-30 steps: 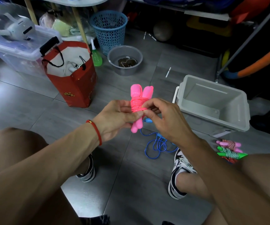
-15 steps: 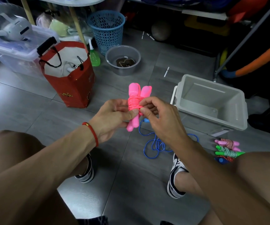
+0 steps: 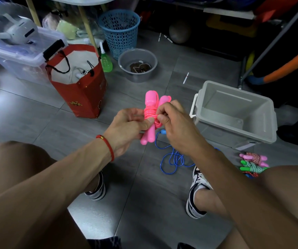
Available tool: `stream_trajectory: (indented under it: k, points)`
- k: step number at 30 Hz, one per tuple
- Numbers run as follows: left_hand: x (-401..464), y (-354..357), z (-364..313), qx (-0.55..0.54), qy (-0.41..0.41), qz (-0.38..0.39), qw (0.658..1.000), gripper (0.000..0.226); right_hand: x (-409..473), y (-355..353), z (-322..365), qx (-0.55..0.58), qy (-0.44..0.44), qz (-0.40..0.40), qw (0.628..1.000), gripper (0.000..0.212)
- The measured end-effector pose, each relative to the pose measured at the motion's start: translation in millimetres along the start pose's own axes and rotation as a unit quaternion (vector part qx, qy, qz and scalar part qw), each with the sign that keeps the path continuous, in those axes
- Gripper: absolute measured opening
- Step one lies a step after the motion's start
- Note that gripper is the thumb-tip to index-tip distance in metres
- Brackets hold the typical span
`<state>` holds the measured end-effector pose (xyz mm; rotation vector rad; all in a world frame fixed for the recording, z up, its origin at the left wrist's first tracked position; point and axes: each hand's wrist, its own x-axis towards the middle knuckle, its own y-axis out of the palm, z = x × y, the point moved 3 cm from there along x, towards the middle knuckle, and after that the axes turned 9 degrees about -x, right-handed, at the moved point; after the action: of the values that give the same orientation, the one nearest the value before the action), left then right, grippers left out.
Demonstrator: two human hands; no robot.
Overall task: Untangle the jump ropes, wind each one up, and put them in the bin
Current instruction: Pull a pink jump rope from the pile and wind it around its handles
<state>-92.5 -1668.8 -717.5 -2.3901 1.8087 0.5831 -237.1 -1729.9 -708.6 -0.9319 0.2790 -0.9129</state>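
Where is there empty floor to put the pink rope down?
Bare floor lies between the red bag and the left hand, and between the two shoes. The grey bin is empty too. It is crowded by the right shoe, where the blue rope sprawls.

Jump ropes: one pink (image 3: 151,112) in hand, one blue (image 3: 173,159) loose on floor, three wound bundles (image 3: 252,163) by knee. One grey bin (image 3: 234,112). Two hands.

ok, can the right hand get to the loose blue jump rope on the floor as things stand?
Probably not yet: the right hand pinches the wound pink jump rope. The blue jump rope lies uncovered just below it.
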Motion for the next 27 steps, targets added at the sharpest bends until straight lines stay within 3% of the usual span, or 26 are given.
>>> stream_trajectory:
  k: [7,9,13,17,21,27]
  points:
    - [-2.4,5.3,2.6,-0.039,-0.003,-0.031,0.999,0.033,0.3,-9.0,0.4,0.028,0.014,-0.097,0.995,0.006]
    - [-3.4,8.3,2.1,-0.045,-0.001,-0.039,0.998,0.033,-2.0,-10.2,2.2,0.065,0.028,-0.11,0.991,0.017]
    - [-3.4,12.5,-2.8,-0.06,0.003,-0.042,0.997,0.039,-5.4,-8.1,4.8,-0.01,-0.043,-0.157,0.987,0.005]
    - [0.4,9.6,-2.0,-0.071,0.002,-0.07,0.995,0.024,-7.4,1.1,2.9,-0.071,-0.083,-0.159,0.981,0.012]
    - [1.7,10.3,-2.9,-0.09,-0.003,-0.078,0.993,0.036,-6.4,1.5,4.3,-0.045,-0.071,-0.16,0.984,0.013]
    - [0.5,14.4,0.2,-0.113,-0.008,-0.088,0.99,0.037,-5.4,0.4,2.5,-0.03,-0.059,-0.151,0.986,0.012]
